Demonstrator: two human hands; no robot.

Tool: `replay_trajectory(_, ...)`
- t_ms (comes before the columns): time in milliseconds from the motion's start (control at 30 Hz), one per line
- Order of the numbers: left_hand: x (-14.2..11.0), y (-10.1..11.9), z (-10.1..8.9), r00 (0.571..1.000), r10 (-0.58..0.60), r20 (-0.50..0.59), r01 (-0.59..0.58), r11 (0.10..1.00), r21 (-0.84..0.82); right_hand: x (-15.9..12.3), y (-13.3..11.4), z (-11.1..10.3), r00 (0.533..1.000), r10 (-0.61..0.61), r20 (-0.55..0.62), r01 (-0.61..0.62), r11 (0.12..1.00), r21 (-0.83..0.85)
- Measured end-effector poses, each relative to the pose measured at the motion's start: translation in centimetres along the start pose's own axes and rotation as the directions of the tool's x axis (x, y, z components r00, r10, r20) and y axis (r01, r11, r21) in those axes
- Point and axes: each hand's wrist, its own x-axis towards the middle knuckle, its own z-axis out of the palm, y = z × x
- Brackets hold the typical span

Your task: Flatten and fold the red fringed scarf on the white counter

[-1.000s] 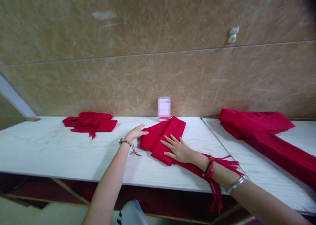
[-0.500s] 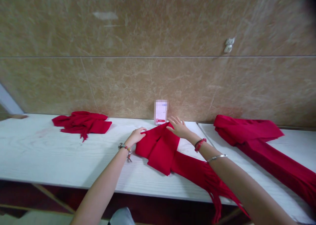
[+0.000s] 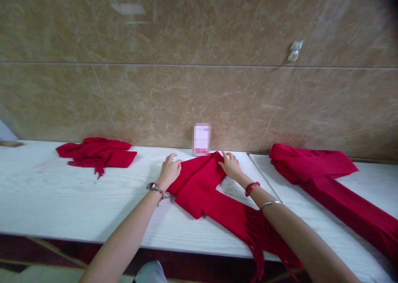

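Observation:
A folded red scarf (image 3: 194,189) lies on the white table in front of me, its upper layers crossing at a slant. One long end runs toward the lower right, and its fringe hangs past the table's front edge, partly behind my right forearm. At the scarf's upper left edge is my left hand (image 3: 170,170), fingers bent and apart, thumb against the cloth. My right hand (image 3: 230,166) touches the upper right corner with its thumb, the other fingers spread. Neither hand visibly grips the fabric.
A phone-like device (image 3: 201,140) with a blurred screen stands against the tiled wall (image 3: 155,100). A crumpled red scarf (image 3: 99,152) lies at the left, and another folded one (image 3: 311,165) at the right. The white table (image 3: 37,192) has a seam right of centre.
My right hand has lowered, its fingers less stretched. My left hand has shifted slightly left. The scarf's lower folded corner and fringed end have moved left. The view has shifted a little.

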Motion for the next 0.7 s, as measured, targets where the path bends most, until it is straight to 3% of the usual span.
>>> replay_trajectory(67,-0.2,0.5,0.1,0.983,0.166,0.079,-0.164,0.986,-0.029,0.1,-1.4,-1.2,0.968,-0.249,-0.007,0.248,0.962,0.117)
replay_trajectory(133,-0.4,0.9,0.3,0.931,0.284,0.231,-0.276,0.959,-0.067,-0.1,-3.2,-2.1,0.834,-0.546,0.079,0.508,0.817,0.275)
replay_trajectory(200,-0.6,1.2,0.4,0.882,0.304,0.36,-0.299,0.952,-0.07,-0.5,-4.9,-2.4,0.696,-0.697,0.173,0.617,0.704,0.352)
replay_trajectory(267,-0.7,1.3,0.4,0.861,0.289,0.417,-0.294,0.954,-0.055,-0.9,-6.0,-2.2,0.656,-0.719,0.23,0.644,0.692,0.326)
replay_trajectory(367,-0.8,1.4,0.3,0.862,0.279,0.424,-0.289,0.956,-0.041,-0.7,-6.5,-1.6,0.662,-0.705,0.256,0.666,0.709,0.233)
replay_trajectory(500,-0.9,2.0,-0.4,0.899,0.234,0.371,-0.263,0.964,0.03,0.7,-6.1,-1.6,0.599,-0.741,0.304,0.716,0.666,0.21)
replay_trajectory(633,-1.2,3.6,-2.2,0.947,0.157,0.28,-0.193,0.975,0.107,2.3,-5.5,-1.9,0.507,-0.773,0.38,0.716,0.624,0.313)
replay_trajectory(700,-1.5,4.5,-3.2,0.95,0.126,0.285,-0.149,0.987,0.059,2.7,-5.3,-2.0,0.483,-0.769,0.418,0.684,0.63,0.368)
